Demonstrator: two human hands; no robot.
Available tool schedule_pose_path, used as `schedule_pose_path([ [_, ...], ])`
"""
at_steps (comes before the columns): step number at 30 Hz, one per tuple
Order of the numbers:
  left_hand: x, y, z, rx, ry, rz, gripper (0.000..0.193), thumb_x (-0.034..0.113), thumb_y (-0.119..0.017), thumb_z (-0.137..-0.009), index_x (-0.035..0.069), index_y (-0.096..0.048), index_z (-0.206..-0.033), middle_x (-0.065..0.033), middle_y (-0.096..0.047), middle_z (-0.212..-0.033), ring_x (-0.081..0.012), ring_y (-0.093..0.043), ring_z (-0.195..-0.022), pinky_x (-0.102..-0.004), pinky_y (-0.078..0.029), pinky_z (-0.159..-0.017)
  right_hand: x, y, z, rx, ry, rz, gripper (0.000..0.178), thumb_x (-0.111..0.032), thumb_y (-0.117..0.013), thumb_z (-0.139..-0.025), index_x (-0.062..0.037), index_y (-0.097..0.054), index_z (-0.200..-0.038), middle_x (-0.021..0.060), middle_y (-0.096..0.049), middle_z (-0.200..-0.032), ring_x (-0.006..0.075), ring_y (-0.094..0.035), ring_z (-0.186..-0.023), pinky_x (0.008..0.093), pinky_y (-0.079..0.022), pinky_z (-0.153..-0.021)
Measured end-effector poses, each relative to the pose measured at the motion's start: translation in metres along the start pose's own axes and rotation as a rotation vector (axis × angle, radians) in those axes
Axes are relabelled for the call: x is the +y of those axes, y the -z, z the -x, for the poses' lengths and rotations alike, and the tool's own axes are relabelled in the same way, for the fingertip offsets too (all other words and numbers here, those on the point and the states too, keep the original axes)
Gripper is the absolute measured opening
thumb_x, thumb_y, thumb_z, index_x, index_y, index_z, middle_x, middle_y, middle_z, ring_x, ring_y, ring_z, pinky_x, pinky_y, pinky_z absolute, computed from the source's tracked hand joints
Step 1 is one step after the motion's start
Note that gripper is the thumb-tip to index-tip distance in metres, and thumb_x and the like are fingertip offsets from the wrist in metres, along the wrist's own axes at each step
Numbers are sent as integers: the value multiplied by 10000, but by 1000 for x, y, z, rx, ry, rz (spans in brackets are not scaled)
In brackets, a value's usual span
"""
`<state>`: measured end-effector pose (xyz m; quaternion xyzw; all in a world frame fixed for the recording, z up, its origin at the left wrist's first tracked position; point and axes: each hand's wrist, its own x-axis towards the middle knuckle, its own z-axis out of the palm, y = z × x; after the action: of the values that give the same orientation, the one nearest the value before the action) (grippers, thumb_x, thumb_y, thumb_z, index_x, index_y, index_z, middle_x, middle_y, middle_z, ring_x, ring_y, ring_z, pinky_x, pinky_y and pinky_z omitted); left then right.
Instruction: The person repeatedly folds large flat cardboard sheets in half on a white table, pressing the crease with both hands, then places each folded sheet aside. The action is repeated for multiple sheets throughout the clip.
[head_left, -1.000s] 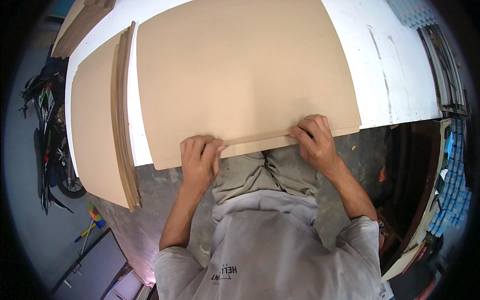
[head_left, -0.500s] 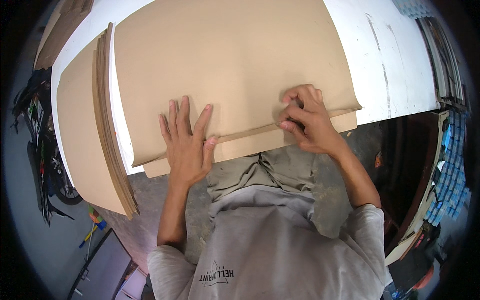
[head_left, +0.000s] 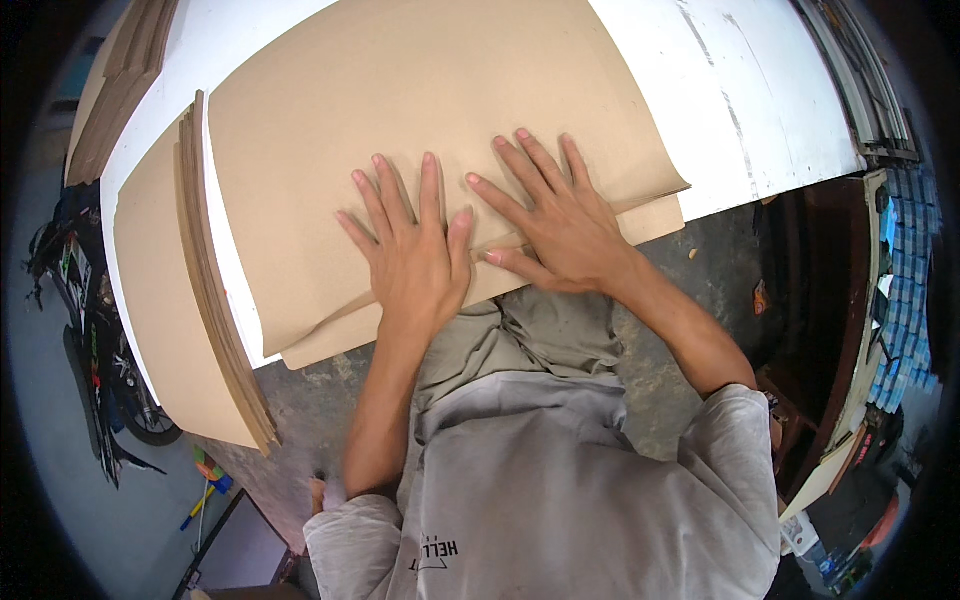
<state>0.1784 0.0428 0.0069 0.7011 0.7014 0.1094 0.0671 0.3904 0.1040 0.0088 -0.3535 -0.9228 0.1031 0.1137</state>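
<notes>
On white table (head_left: 760, 110): folded brown paper sheet (head_left: 420, 110). Left hand (head_left: 415, 255) and right hand (head_left: 555, 215) flat on it, fingers spread, grasping nothing.

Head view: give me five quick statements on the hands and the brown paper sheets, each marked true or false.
1. Both hands lie flat, fingers spread, on the large brown paper sheet. True: left hand, right hand.
2. The right hand is pinching the sheet's near edge. False: it is pressed palm down, nothing gripped.
3. The sheet lies on a white table. True.
4. A stack of brown sheets sits to the person's right. False: it lies on the left, overhanging the table's edge.
5. The hands are far apart at opposite corners. False: they are side by side, thumbs nearly meeting, by the near edge.
</notes>
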Motion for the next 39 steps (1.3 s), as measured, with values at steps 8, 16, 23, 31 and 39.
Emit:
schedule_pose_path([
  [8, 2, -8, 0, 159, -18, 26, 623, 448, -627, -1026, 103, -539, -1537, -285, -403, -1601, -512, -332, -1488, -668, -253, -1193, 55, 59, 73, 229, -79, -34, 387, -203, -861, -838, -62, -740, -1178, 117, -671, -1126, 319, -649, -1072, 554, -457, -1059],
  [16, 14, 4, 39, 259, -274, 223, 250, 154, -867, -819, 107, -803, -1056, -7, -673, -968, -233, -603, -914, -412, -434, -864, 75, 31, 104, 307, -51, 34, 260, -7, -803, -728, -39, -738, -978, 99, -675, -989, 302, -652, -980, 477, -503, -894],
  [23, -38, 15, 67, 273, -202, 173, 266, 121, -887, -788, 94, -798, -1037, -32, -692, -937, -239, -631, -859, -393, -484, -772, 79, 36, 102, 240, -18, 40, 278, 21, -751, -685, -13, -714, -958, 136, -660, -997, 348, -650, -993, 482, -508, -872],
  [31, -128, 51, 118, 314, -173, -21, 327, 42, -891, -742, 64, -805, -1056, -54, -728, -959, -257, -699, -896, -388, -551, -764, 84, 33, 113, 227, -51, 40, 262, 69, -779, -772, 11, -719, -1019, 163, -669, -1023, 374, -653, -1012, 499, -538, -901],
  [39, -136, 50, 123, 254, -74, 29, 295, 4, -850, -763, 57, -775, -1044, -69, -696, -996, -266, -673, -949, -407, -521, -836, 86, 38, 113, 181, -86, 44, 267, 74, -764, -825, 10, -715, -1079, 188, -669, -1085, 393, -653, -1035, 500, -543, -911],
])
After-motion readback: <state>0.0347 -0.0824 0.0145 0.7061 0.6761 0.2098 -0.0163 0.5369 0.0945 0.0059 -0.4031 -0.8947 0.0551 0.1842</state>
